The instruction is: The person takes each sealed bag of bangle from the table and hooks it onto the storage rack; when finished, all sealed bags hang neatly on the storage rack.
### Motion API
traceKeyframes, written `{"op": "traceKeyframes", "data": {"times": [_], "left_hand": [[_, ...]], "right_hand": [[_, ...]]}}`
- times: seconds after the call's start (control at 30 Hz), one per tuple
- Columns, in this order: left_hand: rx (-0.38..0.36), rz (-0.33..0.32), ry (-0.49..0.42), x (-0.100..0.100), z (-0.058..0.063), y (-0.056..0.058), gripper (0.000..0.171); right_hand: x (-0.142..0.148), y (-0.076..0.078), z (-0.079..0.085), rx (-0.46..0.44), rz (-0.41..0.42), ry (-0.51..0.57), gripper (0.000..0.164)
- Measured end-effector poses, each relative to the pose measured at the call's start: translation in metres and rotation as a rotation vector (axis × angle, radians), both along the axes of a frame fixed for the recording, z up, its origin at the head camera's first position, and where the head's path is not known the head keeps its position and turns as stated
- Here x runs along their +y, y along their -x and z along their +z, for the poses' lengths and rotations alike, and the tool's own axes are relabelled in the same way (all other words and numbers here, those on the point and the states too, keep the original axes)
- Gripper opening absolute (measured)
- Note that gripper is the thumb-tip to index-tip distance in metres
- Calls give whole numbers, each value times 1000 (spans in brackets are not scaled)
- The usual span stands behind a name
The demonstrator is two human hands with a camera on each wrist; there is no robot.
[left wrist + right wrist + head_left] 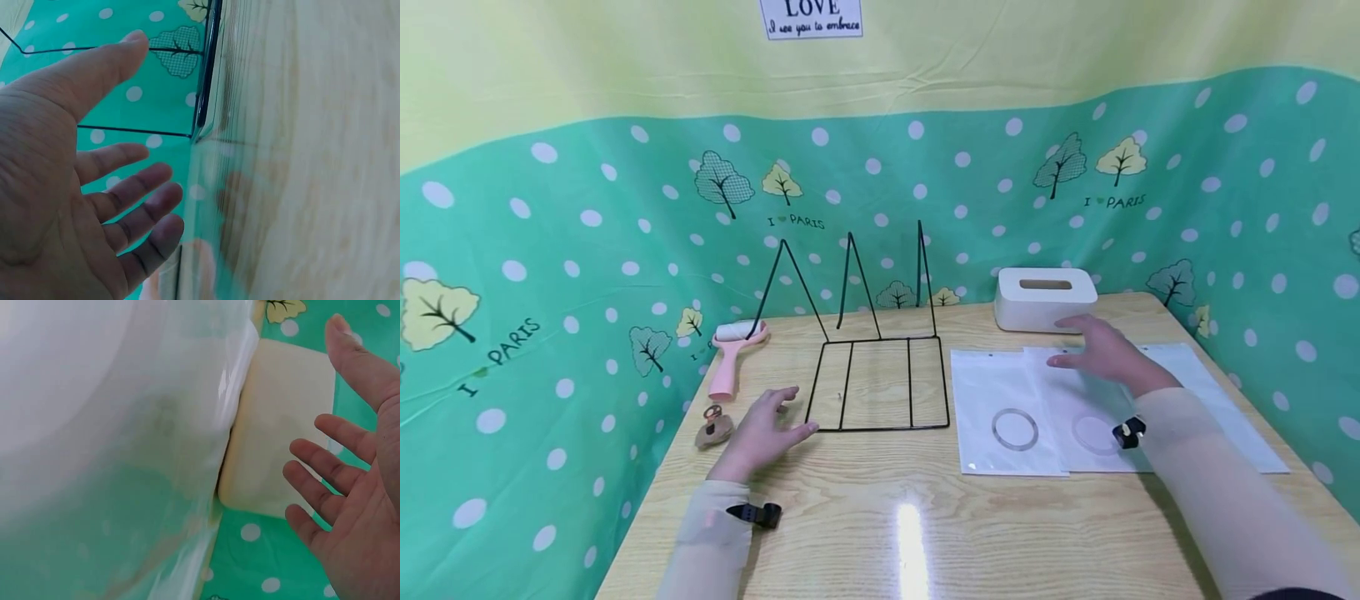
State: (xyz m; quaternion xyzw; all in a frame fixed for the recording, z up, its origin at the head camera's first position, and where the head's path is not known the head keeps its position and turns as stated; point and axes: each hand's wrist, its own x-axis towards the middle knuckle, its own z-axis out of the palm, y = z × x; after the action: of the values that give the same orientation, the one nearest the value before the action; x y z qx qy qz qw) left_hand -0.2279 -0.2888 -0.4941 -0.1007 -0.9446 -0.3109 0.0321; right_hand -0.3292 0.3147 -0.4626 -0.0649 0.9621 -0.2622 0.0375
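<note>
Near the front left corner of a black wire rack (880,429) is my left hand (758,437). In the left wrist view this hand (44,187) has its fingers spread and holds nothing; the rack's dark bar (206,81) runs beside it. The rack has a flat base and several upright wire triangles. My right hand (1105,354) hovers over overlapping white translucent pouches (985,383), in front of a white tissue box (1011,312). The right wrist view shows that hand (369,544) with spread fingers and nothing held, near the box (281,419) and a pouch (62,412).
A pink lint roller (723,375) lies at the left, behind a small brown object (715,431) with a metal ring. Patterned green cloth (865,192) hangs around the wooden table (835,517). Each wrist wears a black strap.
</note>
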Motion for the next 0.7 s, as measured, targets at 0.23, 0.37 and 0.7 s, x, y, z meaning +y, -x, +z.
{"op": "traceKeyframes", "data": {"times": [0.23,0.37,0.7], "left_hand": [[-70,-2,-31,1,-6,1,82],[-98,-3,-30,0,-9,2,80],[-78,-19,-27,-2,-18,8,66]], "right_hand": [[-17,8,-5,-1,53,36,74],[-27,13,-8,1,71,36,68],[-49,25,-13,-55,82,64,55]]}}
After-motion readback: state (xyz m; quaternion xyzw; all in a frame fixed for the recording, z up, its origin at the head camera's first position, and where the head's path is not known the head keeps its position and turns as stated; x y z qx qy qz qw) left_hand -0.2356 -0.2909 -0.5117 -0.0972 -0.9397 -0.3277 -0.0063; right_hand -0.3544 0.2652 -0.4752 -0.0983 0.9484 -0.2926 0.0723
